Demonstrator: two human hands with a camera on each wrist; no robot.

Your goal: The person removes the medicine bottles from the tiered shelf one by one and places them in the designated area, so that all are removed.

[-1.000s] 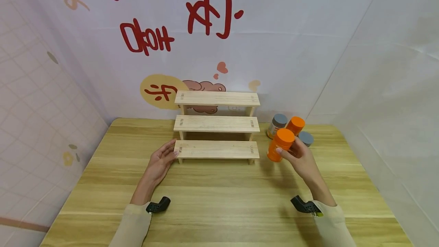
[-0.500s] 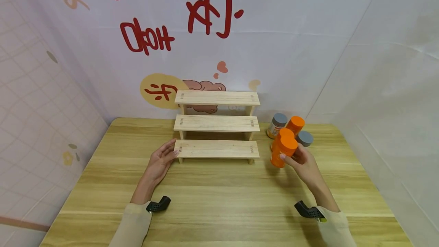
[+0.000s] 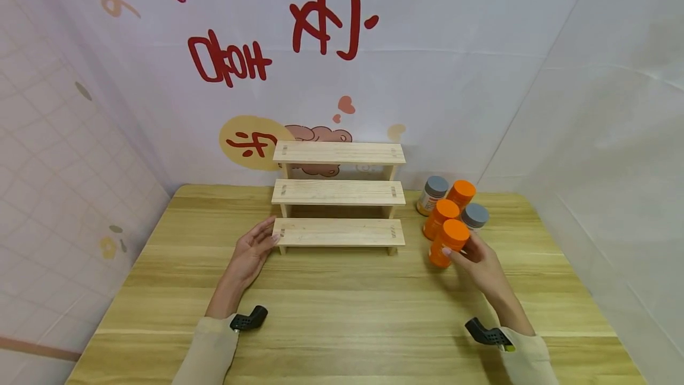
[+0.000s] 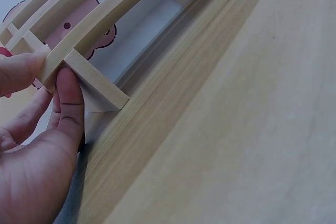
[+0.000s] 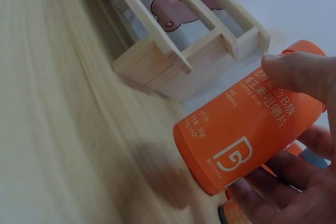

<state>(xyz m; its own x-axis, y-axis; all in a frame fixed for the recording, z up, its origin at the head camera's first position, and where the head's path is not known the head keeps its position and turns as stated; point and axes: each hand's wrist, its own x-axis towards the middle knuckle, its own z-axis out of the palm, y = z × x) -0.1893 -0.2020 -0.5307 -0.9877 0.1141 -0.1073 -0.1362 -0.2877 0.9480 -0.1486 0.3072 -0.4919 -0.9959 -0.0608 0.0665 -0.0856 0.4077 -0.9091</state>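
A three-tier wooden step rack [image 3: 339, 232] stands against the back wall. My left hand [image 3: 250, 258] pinches the left end of its lowest board, thumb [image 4: 26, 69] above and fingers curled below. To the right of the rack, my right hand [image 3: 487, 272] grips an orange supplement bottle [image 5: 247, 124] with an orange lid. White lettering and a large B mark show on its label. Its base hangs over the table, with a shadow beneath. Just behind it stands a second orange bottle [image 3: 441, 218], partly covered by the held one in the head view.
Behind the right hand are another orange bottle [image 3: 462, 193] and two grey-lidded bottles, one at the back [image 3: 434, 193] and one at the right [image 3: 475, 216]. Printed white sheets [image 3: 454, 76] enclose the wooden table [image 3: 347, 325] at the back and sides.
My right hand has drawn the orange bottle toward me and slightly right, uncovering the orange bottle behind it. The left hand keeps its hold on the rack.
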